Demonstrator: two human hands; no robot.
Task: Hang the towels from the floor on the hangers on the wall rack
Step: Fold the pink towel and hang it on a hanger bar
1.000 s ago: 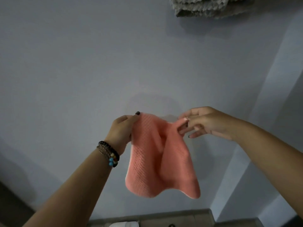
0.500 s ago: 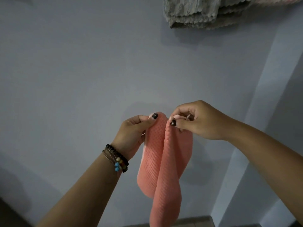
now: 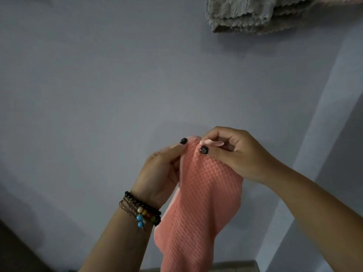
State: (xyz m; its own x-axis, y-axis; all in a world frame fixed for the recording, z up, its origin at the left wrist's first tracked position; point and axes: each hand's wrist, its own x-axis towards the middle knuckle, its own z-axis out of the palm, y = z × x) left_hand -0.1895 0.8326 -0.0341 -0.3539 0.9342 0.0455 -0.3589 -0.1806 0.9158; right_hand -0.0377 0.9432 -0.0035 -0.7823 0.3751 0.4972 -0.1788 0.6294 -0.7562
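Note:
A salmon-pink waffle-textured towel hangs folded lengthwise in front of the grey wall, held up at its top edge by both hands. My left hand pinches the left top corner between thumb and fingers. My right hand pinches the other top corner, where a small pale pink loop sticks out between thumb and fingers. The two hands are close together, almost touching. A grey fluffy towel hangs high on the wall at the upper right. The rack and hangers are out of view.
The plain grey wall fills most of the view. A lighter wall corner runs down the right side. A strip of floor skirting shows at the bottom edge. Beaded bracelets sit on my left wrist.
My hands have come together, folding the spread towel in half lengthwise. The view tilted up slightly, showing more of the grey towel above. My right hand now pinches the loop.

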